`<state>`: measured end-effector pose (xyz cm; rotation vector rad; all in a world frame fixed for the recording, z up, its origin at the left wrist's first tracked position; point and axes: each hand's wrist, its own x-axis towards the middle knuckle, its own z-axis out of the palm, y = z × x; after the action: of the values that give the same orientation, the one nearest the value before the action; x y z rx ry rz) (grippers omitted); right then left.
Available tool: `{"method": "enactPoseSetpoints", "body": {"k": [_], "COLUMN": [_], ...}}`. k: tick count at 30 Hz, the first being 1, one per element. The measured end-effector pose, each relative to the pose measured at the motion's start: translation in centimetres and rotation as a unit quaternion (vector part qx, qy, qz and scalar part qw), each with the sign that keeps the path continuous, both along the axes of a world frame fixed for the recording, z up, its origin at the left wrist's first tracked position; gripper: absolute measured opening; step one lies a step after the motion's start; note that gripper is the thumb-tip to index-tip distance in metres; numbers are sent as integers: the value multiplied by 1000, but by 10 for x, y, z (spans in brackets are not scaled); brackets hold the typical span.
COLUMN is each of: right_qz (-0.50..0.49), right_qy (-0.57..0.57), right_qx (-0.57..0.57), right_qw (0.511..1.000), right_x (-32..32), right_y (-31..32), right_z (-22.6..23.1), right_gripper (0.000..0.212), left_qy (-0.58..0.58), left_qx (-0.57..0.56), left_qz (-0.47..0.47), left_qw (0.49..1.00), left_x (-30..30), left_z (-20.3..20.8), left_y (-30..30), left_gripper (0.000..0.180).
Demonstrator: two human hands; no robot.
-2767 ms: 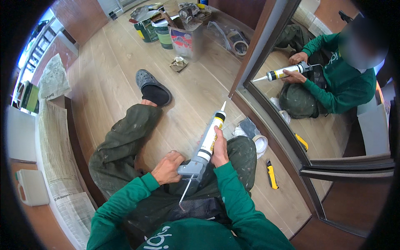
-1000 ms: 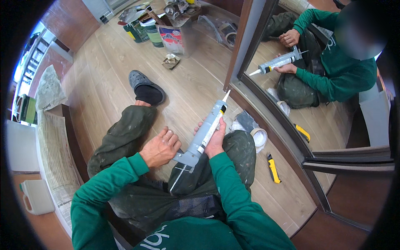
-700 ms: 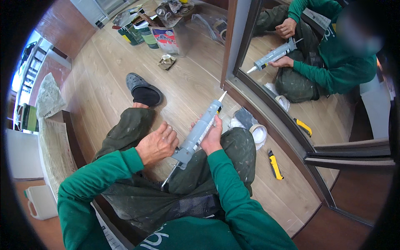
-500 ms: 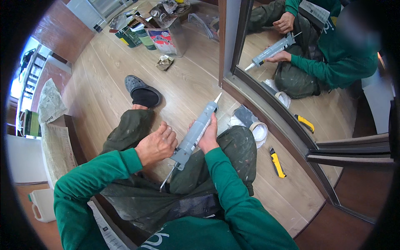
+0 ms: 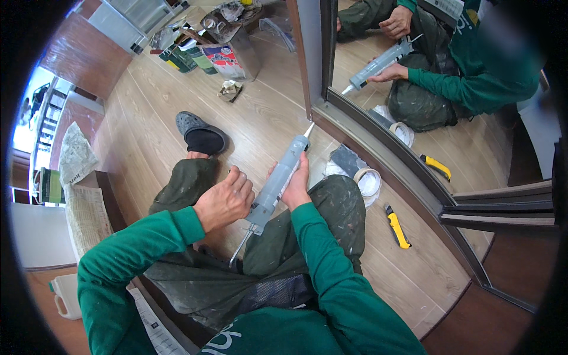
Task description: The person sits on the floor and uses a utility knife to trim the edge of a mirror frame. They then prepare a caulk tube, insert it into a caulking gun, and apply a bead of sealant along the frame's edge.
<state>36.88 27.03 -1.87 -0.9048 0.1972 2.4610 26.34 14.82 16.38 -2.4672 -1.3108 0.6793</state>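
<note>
A grey caulking gun (image 5: 277,183) lies slantwise over my lap, its white nozzle pointing away toward the foot of the sliding door frame. My right hand (image 5: 296,186) cradles the barrel from the right side, fingers wrapped beneath it. Beside the gun's rear end, my left hand (image 5: 228,200) is closed with its fingers curled together. Something small and dark shows by its thumb, too small to name. The gun's metal rod (image 5: 239,248) sticks out behind toward my lap. Both hands and the gun also appear in the mirrored door (image 5: 370,100).
Right of my knee lie a roll of tape (image 5: 369,182), a grey scraper-like piece (image 5: 346,158) and a yellow utility knife (image 5: 397,227). A container with cans and tools (image 5: 236,59) stands ahead, near a crumpled wrapper (image 5: 229,90). At left is a newspaper-covered ledge (image 5: 87,216) and a white jug (image 5: 68,296).
The whole view has shifted slightly. My right hand still holds the caulking gun, and my left hand stays closed near its rear end.
</note>
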Motion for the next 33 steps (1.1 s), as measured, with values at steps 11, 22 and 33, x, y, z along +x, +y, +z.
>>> {"method": "enactPoseSetpoints", "body": {"k": [11,22,33], "right_qz": [-1,-8,-10], "right_qy": [25,30,39], "right_qx": [-8,-18,-18], "right_qw": [1000,999,999], "right_x": [-1,-3,-7], "right_y": [4,6,11], "right_z": [0,-1,-8], "right_gripper": [74,73,75], "left_qy": [9,20,61], "left_qx": [-20,-13,-9], "left_qz": [2,-5,-11], "left_qw": [1000,1000,998], "left_x": [1,2,6], "left_z": [3,6,15], "left_y": [8,12,18], "left_gripper": [23,24,23]}}
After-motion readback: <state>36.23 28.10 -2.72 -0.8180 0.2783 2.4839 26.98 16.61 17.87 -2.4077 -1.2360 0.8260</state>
